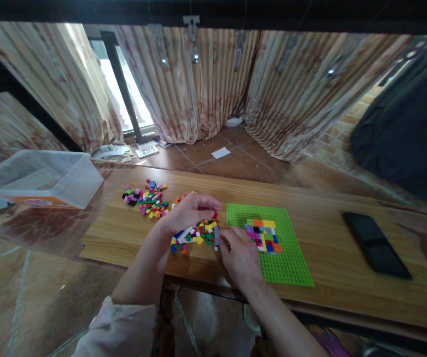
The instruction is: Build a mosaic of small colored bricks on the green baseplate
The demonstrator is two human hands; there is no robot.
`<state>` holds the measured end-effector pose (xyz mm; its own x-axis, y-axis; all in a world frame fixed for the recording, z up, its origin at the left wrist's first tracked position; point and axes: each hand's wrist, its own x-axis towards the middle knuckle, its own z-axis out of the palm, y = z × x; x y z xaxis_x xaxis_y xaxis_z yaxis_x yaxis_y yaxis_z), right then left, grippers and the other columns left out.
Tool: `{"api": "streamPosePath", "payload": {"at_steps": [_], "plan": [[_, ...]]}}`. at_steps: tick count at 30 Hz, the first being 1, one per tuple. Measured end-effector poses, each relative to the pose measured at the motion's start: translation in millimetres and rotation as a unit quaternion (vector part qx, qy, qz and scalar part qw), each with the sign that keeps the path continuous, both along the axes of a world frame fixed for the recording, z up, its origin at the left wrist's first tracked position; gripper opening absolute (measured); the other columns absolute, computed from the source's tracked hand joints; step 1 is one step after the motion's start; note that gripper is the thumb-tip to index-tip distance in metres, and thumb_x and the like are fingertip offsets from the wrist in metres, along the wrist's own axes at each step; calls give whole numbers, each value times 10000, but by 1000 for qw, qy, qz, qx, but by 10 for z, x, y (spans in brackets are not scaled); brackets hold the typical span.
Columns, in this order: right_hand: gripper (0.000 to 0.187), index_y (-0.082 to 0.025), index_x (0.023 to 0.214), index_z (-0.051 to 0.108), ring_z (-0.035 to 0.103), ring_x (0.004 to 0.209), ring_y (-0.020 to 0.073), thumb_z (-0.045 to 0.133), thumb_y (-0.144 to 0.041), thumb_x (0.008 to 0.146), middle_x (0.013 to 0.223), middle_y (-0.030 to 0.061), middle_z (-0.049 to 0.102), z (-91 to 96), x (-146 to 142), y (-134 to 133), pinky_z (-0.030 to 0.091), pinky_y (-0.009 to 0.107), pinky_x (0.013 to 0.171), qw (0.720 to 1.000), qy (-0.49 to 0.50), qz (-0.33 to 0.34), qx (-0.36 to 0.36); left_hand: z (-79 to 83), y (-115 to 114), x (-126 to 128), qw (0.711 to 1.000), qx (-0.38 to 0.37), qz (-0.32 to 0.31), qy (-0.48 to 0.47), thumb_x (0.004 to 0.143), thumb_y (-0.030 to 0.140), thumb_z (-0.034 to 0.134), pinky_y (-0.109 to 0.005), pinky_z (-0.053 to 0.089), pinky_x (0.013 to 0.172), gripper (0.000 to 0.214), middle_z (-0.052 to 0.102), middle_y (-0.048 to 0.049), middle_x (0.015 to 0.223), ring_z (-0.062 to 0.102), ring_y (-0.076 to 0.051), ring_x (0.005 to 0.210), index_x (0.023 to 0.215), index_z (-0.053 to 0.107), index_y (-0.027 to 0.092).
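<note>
My left hand (191,210) reaches over the loose pile of toy bricks (200,233), palm down, fingers stretched and curving right. A red brick (214,216) shows beside its thumb. My right hand (240,253) is between the pile and the green baseplate (291,263), its thumb and fingertips drawn together. A blue-grey brick (217,237) lies right at those fingertips; what is between them is hidden. On the baseplate, a block of many-coloured bricks (265,236) is built up, its left edge partly behind my right hand.
A second heap of small bricks (152,201) lies at the table's left. Beyond it stands a clear plastic box (65,181) with an orange label. A black phone (377,244) lies on the wooden table (328,238) at the right. Patterned curtains (206,84) hang behind.
</note>
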<state>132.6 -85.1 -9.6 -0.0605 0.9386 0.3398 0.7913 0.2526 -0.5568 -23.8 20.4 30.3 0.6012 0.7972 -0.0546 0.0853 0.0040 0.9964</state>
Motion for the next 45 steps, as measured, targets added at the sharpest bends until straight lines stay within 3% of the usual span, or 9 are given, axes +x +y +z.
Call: {"api": "streamPosePath", "payload": {"at_steps": [3,6,12,16,21,30,35,41,45], "plan": [[180,-170,896,669,601,905,232,491,-142,904,901,85,680,-30,-14,-14,465,350,814,998,-67,5,-19,-2,3,0,1000,-6,-5,2,720,134,667,-272,509,788,229,718,-60,877,642,-131,800,946,691,109],[167,-175,948,668,616,914,230,507,-159,905,939,82,695,-36,-16,-21,471,350,820,998,-56,8,-18,4,-9,24,1000,-9,-13,8,731,109,641,-289,497,826,226,717,-58,910,640,-138,831,949,696,119],[171,-189,999,660,639,890,191,508,-205,922,956,60,711,12,16,-22,484,326,824,999,39,12,34,36,-44,87,1000,-16,-23,9,752,107,620,-322,480,875,229,715,-68,943,641,-153,862,965,701,124],[168,-191,1028,645,635,877,169,525,-231,917,965,55,698,110,61,-6,494,312,816,991,104,-30,82,38,-78,133,998,-30,-44,-29,756,128,636,-314,477,890,238,712,-72,980,636,-160,915,987,694,128],[214,-198,1059,632,607,791,155,601,-302,875,966,50,668,207,131,15,508,302,729,980,162,-75,90,-1,-124,215,990,-68,-62,-112,764,122,649,-282,461,891,341,687,-83,1096,625,-162,981,1103,668,154],[178,-220,1020,659,617,811,146,618,-267,853,944,28,689,241,201,5,493,293,729,959,259,-78,80,-22,-248,445,968,-142,-56,-200,736,154,692,-287,437,919,429,618,-100,1243,589,-197,1086,1163,651,177],[191,-211,970,680,614,733,135,656,-305,805,859,17,695,291,323,37,494,275,680,939,321,-107,52,-5,-264,502,975,-122,-18,-183,741,194,699,-277,470,846,393,620,-94,1240,611,-188,1033,1132,660,181],[285,-173,910,701,644,727,169,706,-374,708,831,48,713,264,867,66,515,314,699,904,365,-222,-16,-53,-235,538,996,-48,39,-68,757,184,650,-217,463,682,315,693,-64,1003,637,-149,853,1070,669,144],[328,-166,910,719,649,735,189,695,-408,691,815,56,722,232,1143,-9,503,329,709,918,290,-257,-79,-167,-212,594,997,21,71,-15,757,163,621,-219,458,673,277,697,-42,884,604,-123,752,1026,678,132]]}}
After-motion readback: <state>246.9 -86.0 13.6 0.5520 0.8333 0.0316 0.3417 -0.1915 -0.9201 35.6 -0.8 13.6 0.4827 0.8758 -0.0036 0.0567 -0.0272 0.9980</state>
